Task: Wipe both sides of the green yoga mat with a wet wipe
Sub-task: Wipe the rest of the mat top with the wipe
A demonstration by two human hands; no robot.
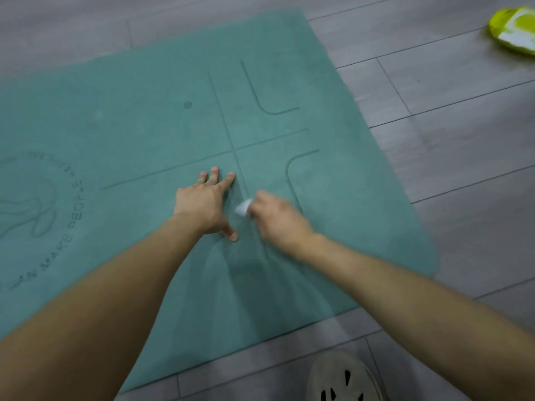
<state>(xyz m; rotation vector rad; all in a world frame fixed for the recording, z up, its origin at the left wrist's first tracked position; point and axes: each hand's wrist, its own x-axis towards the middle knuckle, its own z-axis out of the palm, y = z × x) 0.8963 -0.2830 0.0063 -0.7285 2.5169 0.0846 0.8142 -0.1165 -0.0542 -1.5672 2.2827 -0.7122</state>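
Grey wood-look plank floor, thin dark seams, soft even light.

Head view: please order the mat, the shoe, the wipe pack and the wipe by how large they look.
1. Mat.
2. Shoe and pack: unsure, both are cut by the frame, and the shoe is nearer.
3. Wipe, mostly hidden.

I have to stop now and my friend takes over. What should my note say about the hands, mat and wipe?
Left hand: flat on the mat, fingers straight.
Right hand: grips the wipe, on the mat beside the left.
Mat: spread on the floor, printed side up.
Wipe pack: on the floor, far right.
Done: unclear how much is wiped.
Left: finish this side, flip, wipe the other.
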